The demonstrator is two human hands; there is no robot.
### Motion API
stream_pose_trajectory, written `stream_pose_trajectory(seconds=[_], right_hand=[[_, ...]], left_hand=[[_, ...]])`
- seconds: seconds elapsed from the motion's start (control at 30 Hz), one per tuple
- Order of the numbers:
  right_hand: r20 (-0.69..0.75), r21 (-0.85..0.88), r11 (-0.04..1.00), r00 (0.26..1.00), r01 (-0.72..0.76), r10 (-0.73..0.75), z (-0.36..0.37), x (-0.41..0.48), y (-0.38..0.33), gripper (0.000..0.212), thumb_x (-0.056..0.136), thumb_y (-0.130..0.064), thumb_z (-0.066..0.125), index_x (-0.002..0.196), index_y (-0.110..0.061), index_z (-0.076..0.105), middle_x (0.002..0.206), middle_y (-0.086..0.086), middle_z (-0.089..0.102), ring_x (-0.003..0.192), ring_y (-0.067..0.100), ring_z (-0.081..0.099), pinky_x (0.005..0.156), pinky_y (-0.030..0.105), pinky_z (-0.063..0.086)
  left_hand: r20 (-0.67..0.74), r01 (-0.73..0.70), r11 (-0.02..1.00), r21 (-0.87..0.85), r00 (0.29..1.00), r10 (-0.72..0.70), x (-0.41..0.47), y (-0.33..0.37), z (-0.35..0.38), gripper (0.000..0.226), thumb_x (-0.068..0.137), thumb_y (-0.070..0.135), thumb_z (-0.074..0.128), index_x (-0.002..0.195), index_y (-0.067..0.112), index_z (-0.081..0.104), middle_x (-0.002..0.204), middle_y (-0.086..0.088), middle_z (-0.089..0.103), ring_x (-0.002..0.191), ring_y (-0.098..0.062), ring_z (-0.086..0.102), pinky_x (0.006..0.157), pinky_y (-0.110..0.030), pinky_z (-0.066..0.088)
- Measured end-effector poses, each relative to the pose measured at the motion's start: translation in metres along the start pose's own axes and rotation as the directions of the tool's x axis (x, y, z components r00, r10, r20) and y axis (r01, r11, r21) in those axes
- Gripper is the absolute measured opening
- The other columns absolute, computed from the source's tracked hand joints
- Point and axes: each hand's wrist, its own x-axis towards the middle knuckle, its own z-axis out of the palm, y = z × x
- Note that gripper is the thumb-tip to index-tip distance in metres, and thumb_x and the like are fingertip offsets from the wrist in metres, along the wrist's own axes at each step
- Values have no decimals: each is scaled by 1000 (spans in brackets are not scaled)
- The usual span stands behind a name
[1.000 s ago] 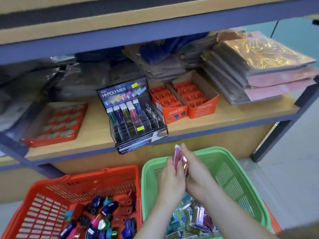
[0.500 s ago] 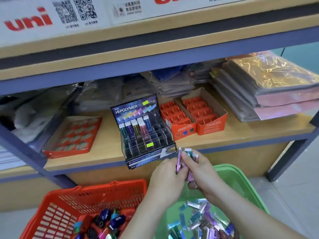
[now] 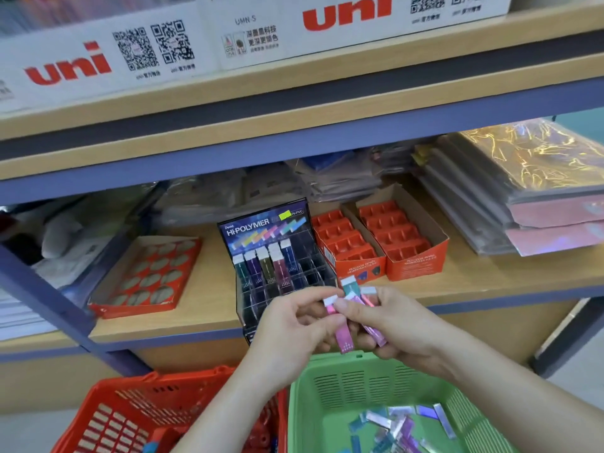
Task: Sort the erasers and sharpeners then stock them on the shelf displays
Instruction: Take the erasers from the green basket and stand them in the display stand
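- Pinching the white-capped end of a pink eraser (image 3: 343, 335), the left hand (image 3: 294, 325) is curling its thumb and fingers round it, just in front of the shelf (image 3: 490, 282) edge.
- The right hand (image 3: 398, 325) is gripping a bunch of erasers (image 3: 362, 297), with teal and pink sleeves and white tips fanning up out of its curled fingers. Its thumb is also lying against the pink eraser, so the two hands are meeting on it.
- Both hands are hovering above the far rim of the green basket (image 3: 327, 387), which is holding loose erasers (image 3: 398, 423) in shiny sleeves on its floor.
- Directly behind the hands, a dark display case (image 3: 271, 256) is standing on the shelf. A row of erasers is standing upright in its back compartments, and the hands are hiding part of its front.
- Beside the green basket, on the left, a red basket (image 3: 130, 403) is sitting on the floor; its contents are mostly out of frame.
- To the right of the case, two orange boxes (image 3: 411, 266) with moulded inserts are sitting side by side. A flat red tray (image 3: 147, 276) is lying to the left.
- Stacked packets (image 3: 539, 191) are resting at the shelf's right end, and white cartons (image 3: 346, 11) are lining the shelf above.
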Motion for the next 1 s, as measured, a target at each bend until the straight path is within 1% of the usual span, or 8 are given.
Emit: stream_pose_trajectory(seconds=[0.13, 0.27, 0.47, 0.53, 0.67, 0.8, 0.93, 1.0], right_hand=[[-42, 289, 947, 987, -138, 157, -4, 4, 2, 30, 87, -39, 65, 96, -11, 62, 66, 3, 55, 47, 12, 47, 31, 14, 26], [-65, 481, 868, 982, -126, 179, -11, 8, -2, 28, 88, -18, 62, 112, -5, 60, 77, 13, 63, 53, 17, 55, 29, 15, 28], [-122, 416, 902, 977, -111, 176, -11, 9, -6, 27, 94, -11, 57, 118, 0, 56, 91, 19, 73, 60, 25, 70, 28, 15, 31], [-133, 377, 920, 976, -110, 172, -9, 8, -7, 23, 93, -16, 60, 111, -2, 57, 95, 18, 74, 58, 25, 69, 28, 15, 28], [-136, 333, 938, 979, -100, 153, -9, 11, -3, 32, 92, -24, 62, 114, -1, 59, 99, 17, 74, 47, 15, 57, 28, 14, 26], [-110, 390, 915, 982, -102, 156, -9, 13, -3, 26, 92, -23, 62, 109, -3, 62, 93, 17, 73, 45, 11, 46, 29, 13, 24], [-37, 491, 863, 987, -118, 156, -10, 12, -5, 26, 91, -5, 57, 116, 1, 59, 103, 24, 71, 54, 14, 50, 34, 14, 25], [-4, 495, 862, 992, -108, 127, -9, 10, -6, 25, 90, -2, 56, 115, -1, 59, 106, 25, 70, 56, 14, 51, 35, 14, 26]], left_hand=[[-251, -97, 992, 75, 961, 113, 19, 9, -27, 16, 84, 5, 69, 90, 19, 74, 77, -10, 73, 63, -17, 65, 64, -26, 57], [-451, -88, 948, 305, 864, 225, 57, 17, -69, 11, 85, 16, 71, 92, 24, 74, 74, 3, 74, 68, -12, 70, 72, -31, 59], [-289, -34, 738, 673, 907, 305, 87, -7, -74, 24, 87, 21, 69, 109, 14, 73, 111, -1, 71, 94, -10, 64, 88, -19, 44], [-245, -64, 687, 724, 907, 342, 91, -17, -72, 23, 86, 19, 70, 108, 12, 73, 108, -3, 71, 97, -15, 65, 87, -18, 42], [-102, -182, 513, 839, 873, 477, 95, -37, -71, 19, 80, 13, 76, 98, 7, 75, 92, -4, 68, 78, -21, 64, 77, -32, 54], [-44, -173, 401, 900, 878, 477, 99, -42, -71, 20, 76, 15, 79, 93, 8, 72, 90, -3, 63, 75, -24, 64, 66, -29, 52], [-129, -94, 429, 898, 878, 461, 97, -28, -62, 17, 82, 21, 73, 96, 15, 66, 90, 3, 57, 72, -16, 57, 61, -24, 41], [-236, -80, 616, 784, 879, 414, 85, -12, -50, 4, 88, 24, 66, 87, 20, 67, 79, 11, 61, 66, -4, 55, 61, -16, 41]])
